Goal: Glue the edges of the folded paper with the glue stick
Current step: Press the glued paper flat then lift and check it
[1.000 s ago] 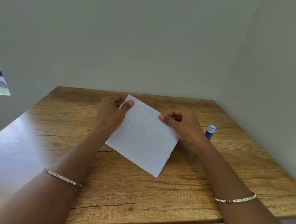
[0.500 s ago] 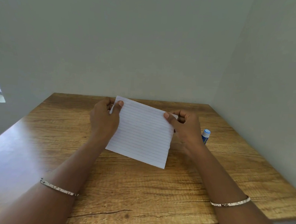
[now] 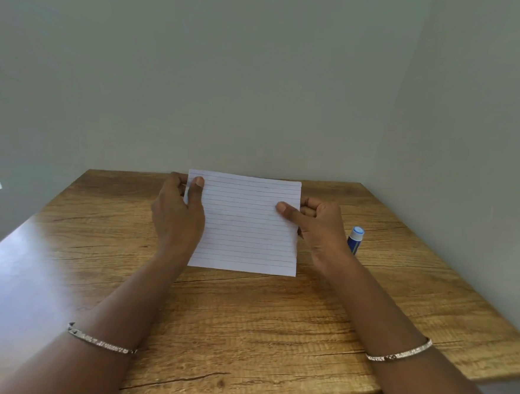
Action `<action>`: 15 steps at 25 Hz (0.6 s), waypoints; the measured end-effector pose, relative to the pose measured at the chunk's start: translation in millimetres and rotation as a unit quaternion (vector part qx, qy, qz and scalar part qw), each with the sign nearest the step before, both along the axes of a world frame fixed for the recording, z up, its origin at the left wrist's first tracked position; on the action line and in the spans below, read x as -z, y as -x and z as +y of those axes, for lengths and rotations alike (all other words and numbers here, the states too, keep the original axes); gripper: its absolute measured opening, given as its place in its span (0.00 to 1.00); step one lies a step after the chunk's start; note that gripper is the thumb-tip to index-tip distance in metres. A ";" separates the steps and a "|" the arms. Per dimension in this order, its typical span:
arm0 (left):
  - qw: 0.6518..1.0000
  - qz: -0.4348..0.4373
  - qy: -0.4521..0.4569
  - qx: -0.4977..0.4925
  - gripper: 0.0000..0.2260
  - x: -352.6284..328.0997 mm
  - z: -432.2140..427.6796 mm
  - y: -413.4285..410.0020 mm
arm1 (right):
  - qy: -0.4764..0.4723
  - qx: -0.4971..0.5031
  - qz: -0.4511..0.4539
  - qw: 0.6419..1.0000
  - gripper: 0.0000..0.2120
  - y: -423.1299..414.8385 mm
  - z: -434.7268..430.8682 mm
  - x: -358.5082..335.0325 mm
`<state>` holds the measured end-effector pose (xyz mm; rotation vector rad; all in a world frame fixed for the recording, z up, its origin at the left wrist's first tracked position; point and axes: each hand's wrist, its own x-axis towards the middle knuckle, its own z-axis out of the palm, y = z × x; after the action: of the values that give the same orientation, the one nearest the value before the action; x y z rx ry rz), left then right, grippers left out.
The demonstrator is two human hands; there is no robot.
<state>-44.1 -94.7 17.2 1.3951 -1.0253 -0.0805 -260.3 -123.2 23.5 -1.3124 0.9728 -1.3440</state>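
Note:
A white lined sheet of paper is held up above the wooden table, squared to the camera. My left hand pinches its left edge, thumb on the front near the top corner and fingers behind. My right hand pinches the right edge, thumb on the front, fingers curled behind. A blue glue stick with a white and blue cap lies on the table just right of my right hand, partly hidden by it.
The table stands in a corner, with a pale wall behind and another on the right. Bare wood stretches in front of the paper and to the left. Each wrist wears a thin metal bracelet.
The paper has turned from a slanted position to level, and my hands have shifted with it. The glue stick has stayed where it was.

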 end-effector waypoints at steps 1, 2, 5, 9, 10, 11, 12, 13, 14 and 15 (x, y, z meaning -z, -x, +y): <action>1.000 0.002 0.001 0.000 0.11 -0.7 0.0 1.0 | -0.001 0.012 0.004 1.000 0.09 -0.6 -0.7 0.7; 1.000 0.002 0.000 -0.002 0.11 -1.0 0.0 1.9 | -0.004 0.025 0.007 1.000 0.07 -0.8 -2.4 1.5; 1.000 0.002 0.002 -0.002 0.12 -1.9 0.1 4.3 | -0.007 0.052 0.023 0.998 0.08 -1.4 -6.4 0.9; 1.000 0.020 0.001 -0.001 0.11 -2.0 0.9 3.9 | -0.017 0.030 0.029 0.999 0.09 -1.1 -4.0 0.9; 0.999 0.039 -0.004 -0.007 0.11 -1.5 1.0 2.6 | -0.022 0.022 0.039 0.999 0.10 -0.9 -3.7 1.2; 0.998 0.058 -0.010 -0.011 0.11 -1.0 0.7 1.7 | -0.021 0.021 0.056 0.998 0.12 -0.4 -4.5 2.5; 0.997 0.072 -0.015 -0.009 0.11 -0.5 0.2 1.3 | -0.014 0.027 0.076 0.997 0.12 -0.2 -5.7 3.5; 0.997 0.080 -0.018 -0.004 0.10 -0.3 -0.1 2.0 | -0.003 0.039 0.090 0.995 0.12 -0.3 -6.4 3.8; 0.996 0.082 -0.019 0.003 0.10 -0.8 0.1 3.7 | 0.012 0.056 0.102 0.993 0.12 -0.8 -7.0 4.2; 0.997 0.078 -0.016 0.009 0.10 -1.6 0.8 6.1 | 0.024 0.072 0.109 0.991 0.12 -1.0 -8.1 5.5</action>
<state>-50.2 -93.9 18.8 1.3854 -0.9098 -0.2170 -259.3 -131.3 18.0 -1.4716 1.2107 -1.3587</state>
